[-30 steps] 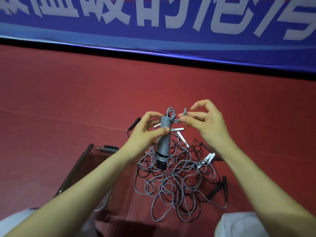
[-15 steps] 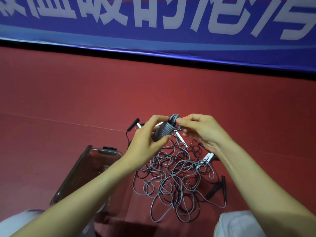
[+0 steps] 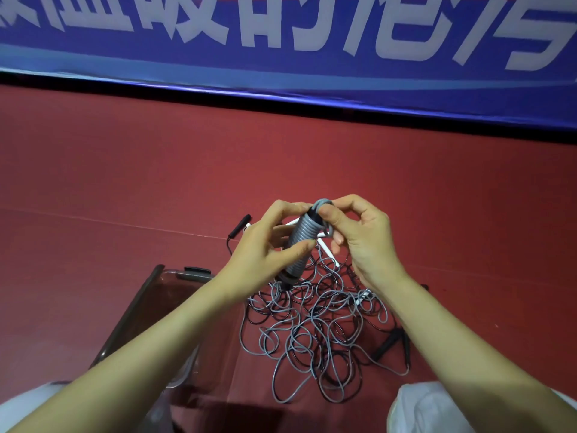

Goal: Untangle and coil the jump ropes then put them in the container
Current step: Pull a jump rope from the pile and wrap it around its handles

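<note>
The left hand (image 3: 265, 254) grips a coil (image 3: 304, 237), a grey cord wound tightly round a dark handle, with the thumb laid across the wraps and the fingers curled behind. The coil is tilted, its top end toward the right hand (image 3: 359, 242) and its dark bottom end poking out below the left palm. The right hand pinches a cord loop at the coil's top between thumb and fingertips, its other fingers curled.

Both hands are raised off the red floor (image 3: 125, 182). Directly under them lies a tangle (image 3: 315, 326) of grey and black cords. A white handle (image 3: 327, 253) shows between the two hands, a black handle (image 3: 239, 226) lies just beyond the left hand, and more black handles (image 3: 387, 345) lie beside the right forearm.

The clear container (image 3: 126, 315) sits under the left forearm, next to the tangle. Whether anything is inside it cannot be told. A blue banner (image 3: 281, 42) runs well beyond the hands.
</note>
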Demonstrator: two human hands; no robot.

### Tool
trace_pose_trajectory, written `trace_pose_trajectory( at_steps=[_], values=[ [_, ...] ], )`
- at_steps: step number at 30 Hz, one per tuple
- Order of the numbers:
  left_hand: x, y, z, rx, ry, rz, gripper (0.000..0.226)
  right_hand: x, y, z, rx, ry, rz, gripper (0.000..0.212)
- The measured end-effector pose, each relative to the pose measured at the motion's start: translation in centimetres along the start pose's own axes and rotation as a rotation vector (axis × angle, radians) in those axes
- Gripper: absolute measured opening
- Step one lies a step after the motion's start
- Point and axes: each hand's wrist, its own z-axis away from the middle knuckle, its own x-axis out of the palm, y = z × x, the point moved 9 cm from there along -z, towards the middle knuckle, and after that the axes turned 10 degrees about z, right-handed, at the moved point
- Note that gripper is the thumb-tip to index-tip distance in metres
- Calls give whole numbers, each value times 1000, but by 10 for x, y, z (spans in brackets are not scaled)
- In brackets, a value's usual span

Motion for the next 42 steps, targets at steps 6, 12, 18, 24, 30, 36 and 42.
trace_pose_trajectory(
  at_steps=[6, 12, 18, 24, 30, 36, 42],
  values=[
    [-2, 1, -2, -2, 8, 48, 36, 10, -2, 4, 37, -77, -150, 14],
    [-6, 4, 1, 37, 6, -63, 36, 15, 0, 3, 35, -122, -92, 15],
    [-1, 7, -2, 57, -13, -103, 38, 5, -5, 6, -132, -6, 125, 21],
    [-2, 8, -6, 79, 14, -174, 38, 5, -7, 4, -174, -1, 154, 10],
    [-10, 5, -7, 110, 56, -258, 31, 14, 6, 1, -37, -128, -12, 7],
    [-15, 7, -9, 177, 82, -409, 34, 16, 7, -1, 21, -120, -152, 12],
    [-9, 17, 1, 325, 55, -672, 31, 10, 9, -2, 68, -66, -81, 14]
  ],
)
